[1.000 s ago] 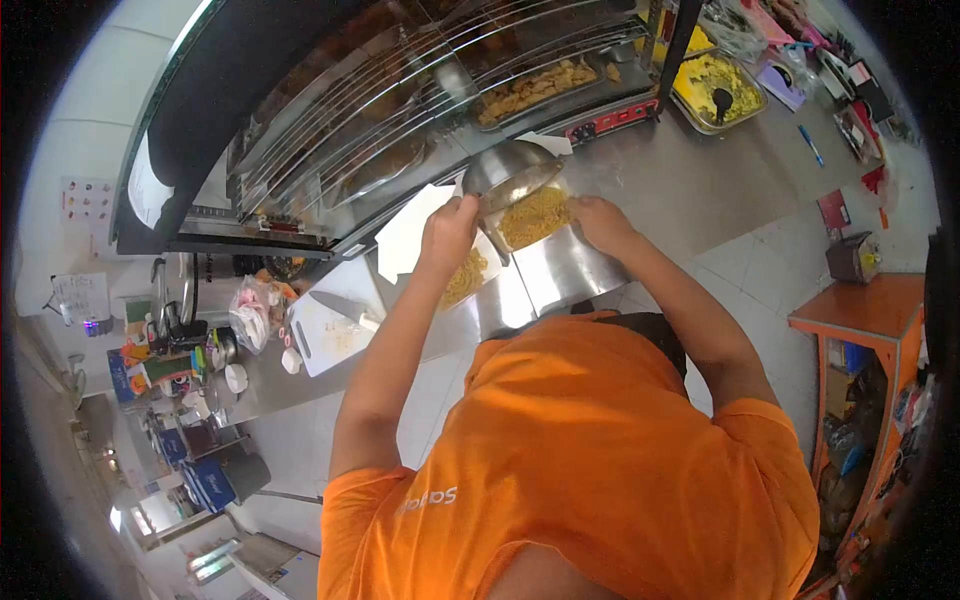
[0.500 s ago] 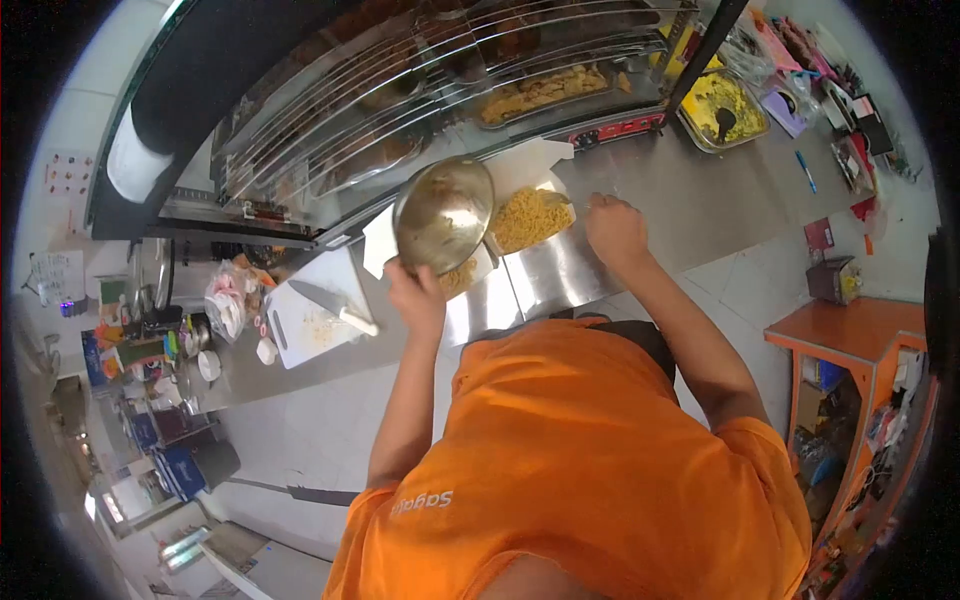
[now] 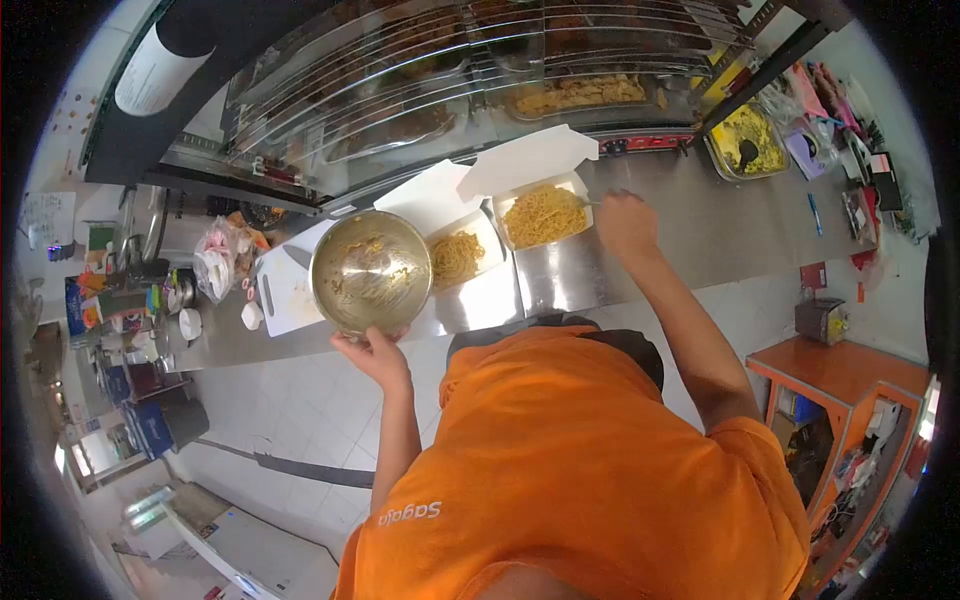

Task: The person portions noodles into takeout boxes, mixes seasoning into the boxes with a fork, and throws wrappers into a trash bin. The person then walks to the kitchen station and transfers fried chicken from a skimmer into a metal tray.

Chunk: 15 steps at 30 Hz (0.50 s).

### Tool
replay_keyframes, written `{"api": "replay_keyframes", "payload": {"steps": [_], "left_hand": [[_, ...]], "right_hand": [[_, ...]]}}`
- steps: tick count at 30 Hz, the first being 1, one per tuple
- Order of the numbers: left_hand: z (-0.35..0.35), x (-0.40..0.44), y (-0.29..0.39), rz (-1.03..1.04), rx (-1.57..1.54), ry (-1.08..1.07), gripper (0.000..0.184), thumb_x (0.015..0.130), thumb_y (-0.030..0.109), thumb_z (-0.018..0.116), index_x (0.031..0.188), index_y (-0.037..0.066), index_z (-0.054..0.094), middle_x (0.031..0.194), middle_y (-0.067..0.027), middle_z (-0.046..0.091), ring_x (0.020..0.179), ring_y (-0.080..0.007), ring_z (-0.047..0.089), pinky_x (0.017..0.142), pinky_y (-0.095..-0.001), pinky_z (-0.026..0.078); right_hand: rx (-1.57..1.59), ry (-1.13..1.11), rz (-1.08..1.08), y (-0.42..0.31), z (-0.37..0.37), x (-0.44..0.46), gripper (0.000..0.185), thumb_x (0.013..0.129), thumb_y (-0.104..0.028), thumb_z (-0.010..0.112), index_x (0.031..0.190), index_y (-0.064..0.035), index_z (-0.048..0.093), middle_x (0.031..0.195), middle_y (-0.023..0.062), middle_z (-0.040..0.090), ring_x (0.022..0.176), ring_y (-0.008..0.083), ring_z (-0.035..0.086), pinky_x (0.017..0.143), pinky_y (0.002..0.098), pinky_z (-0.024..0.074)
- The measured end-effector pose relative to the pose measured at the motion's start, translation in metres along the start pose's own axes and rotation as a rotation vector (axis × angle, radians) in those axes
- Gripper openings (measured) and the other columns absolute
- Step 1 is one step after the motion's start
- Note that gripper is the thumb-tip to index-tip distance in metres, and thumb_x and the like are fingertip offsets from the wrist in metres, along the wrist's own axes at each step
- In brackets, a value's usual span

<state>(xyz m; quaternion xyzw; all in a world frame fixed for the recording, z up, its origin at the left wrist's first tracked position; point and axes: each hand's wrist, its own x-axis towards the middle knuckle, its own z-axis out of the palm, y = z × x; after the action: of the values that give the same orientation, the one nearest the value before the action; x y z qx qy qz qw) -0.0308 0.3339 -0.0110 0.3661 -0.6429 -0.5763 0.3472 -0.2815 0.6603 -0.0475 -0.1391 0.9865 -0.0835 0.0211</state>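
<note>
My left hand (image 3: 375, 355) grips the near rim of a metal mixing bowl (image 3: 370, 265), its inside facing up with a few noodle scraps and sauce stuck to it. Right of the bowl are two white takeaway boxes with raised lids. Noodles (image 3: 458, 258) fill the left box (image 3: 492, 248), and more noodles (image 3: 543, 214) lie in the right box (image 3: 572, 182). My right hand (image 3: 628, 222), just right of that box, is closed on a thin metal utensil (image 3: 595, 203); its working end is too small to make out.
Partly behind the bowl lies a white cutting board (image 3: 285, 295). A glass display case (image 3: 450, 90) with food trays borders the counter's far side. At the far right stand a tray of yellow food (image 3: 750, 145) and a blue pen (image 3: 815, 215). An orange table (image 3: 840, 365) is at right.
The bowl has moved left and toward me, from tilted over the left box to inside facing up. My right hand shifted slightly right in view. Both boxes now show more fully.
</note>
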Motion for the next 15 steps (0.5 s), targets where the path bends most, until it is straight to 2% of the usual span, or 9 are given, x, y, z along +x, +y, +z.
{"api": "replay_keyframes", "payload": {"steps": [3, 6, 12, 15], "left_hand": [[0.003, -0.002, -0.006, -0.049, -0.036, -0.028, 0.038, 0.092, -0.002, 0.042, 0.127, 0.003, 0.026, 0.126, -0.0250, 0.046, 0.094, -0.0334, 0.068, 0.061, -0.0416, 0.067], [0.001, -0.002, -0.007, -0.095, -0.048, -0.029, 0.039, 0.094, 0.000, 0.044, 0.129, 0.004, 0.026, 0.128, -0.0250, 0.046, 0.096, -0.0342, 0.068, 0.062, -0.0424, 0.067], [-0.002, -0.004, -0.014, -0.164, -0.063, 0.000, 0.039, 0.096, 0.004, 0.048, 0.129, 0.003, 0.028, 0.125, -0.0239, 0.049, 0.089, -0.0322, 0.069, 0.064, -0.0405, 0.067], [0.005, -0.003, -0.007, -0.163, -0.072, 0.029, 0.039, 0.095, 0.007, 0.050, 0.128, 0.004, 0.029, 0.123, -0.0232, 0.051, 0.084, -0.0304, 0.069, 0.061, -0.0374, 0.065]], "right_hand": [[0.029, -0.023, -0.020, -0.010, 0.038, 0.011, 0.022, 0.085, -0.026, 0.059, 0.087, -0.0078, 0.072, 0.085, 0.0195, 0.071, 0.083, 0.0393, 0.070, 0.076, 0.0496, 0.0554], [0.278, -0.100, 0.143, -0.006, 0.034, 0.011, 0.026, 0.086, -0.027, 0.058, 0.085, -0.0058, 0.072, 0.086, 0.0204, 0.071, 0.082, 0.0391, 0.070, 0.074, 0.0487, 0.0543], [0.484, -0.093, 0.181, 0.028, 0.005, 0.008, 0.032, 0.087, -0.030, 0.054, 0.082, -0.0026, 0.070, 0.081, 0.0221, 0.067, 0.076, 0.0404, 0.066, 0.069, 0.0475, 0.0504], [0.446, -0.036, 0.150, 0.031, -0.028, 0.006, 0.033, 0.088, -0.031, 0.052, 0.085, -0.0024, 0.069, 0.086, 0.0239, 0.067, 0.082, 0.0467, 0.065, 0.074, 0.0541, 0.0498]]}}
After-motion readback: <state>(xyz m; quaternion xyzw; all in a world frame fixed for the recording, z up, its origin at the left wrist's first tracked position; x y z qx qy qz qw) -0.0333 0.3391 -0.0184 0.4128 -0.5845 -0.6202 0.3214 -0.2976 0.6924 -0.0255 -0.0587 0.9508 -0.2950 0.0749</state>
